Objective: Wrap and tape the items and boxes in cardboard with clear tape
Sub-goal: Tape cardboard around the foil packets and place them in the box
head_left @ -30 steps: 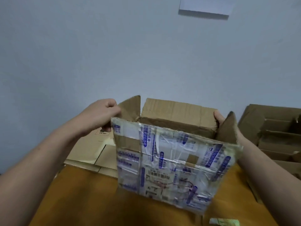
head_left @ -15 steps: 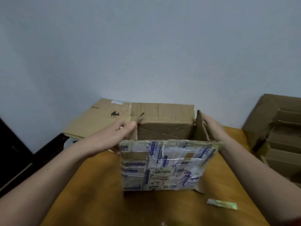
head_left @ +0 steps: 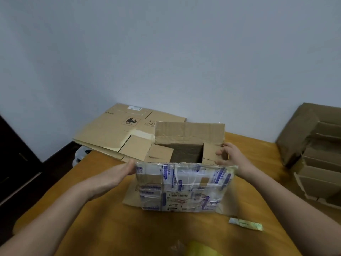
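Note:
An open cardboard box (head_left: 188, 137) stands on the wooden table (head_left: 103, 224). Its near flap (head_left: 184, 187), covered in clear tape and blue-printed labels, hangs down toward me. Both short side flaps lie folded inward over the opening, and the far flap stands upright. With straight fingers, my left hand (head_left: 125, 169) touches the left end of the near flap at the box's corner. My right hand (head_left: 230, 156) presses its fingertips on the folded right side flap (head_left: 210, 154). The box's inside looks dark, and I cannot see any contents.
A flattened cardboard box (head_left: 114, 132) lies at the back left against the wall. Stacked cardboard pieces (head_left: 317, 148) stand at the right. A small pale scrap (head_left: 246, 223) lies on the table near the front right, something yellow (head_left: 201, 249) at the bottom edge.
The box went from tilted in my hands to standing on the table. Both side flaps folded inward. My left hand opened and slid to the near corner.

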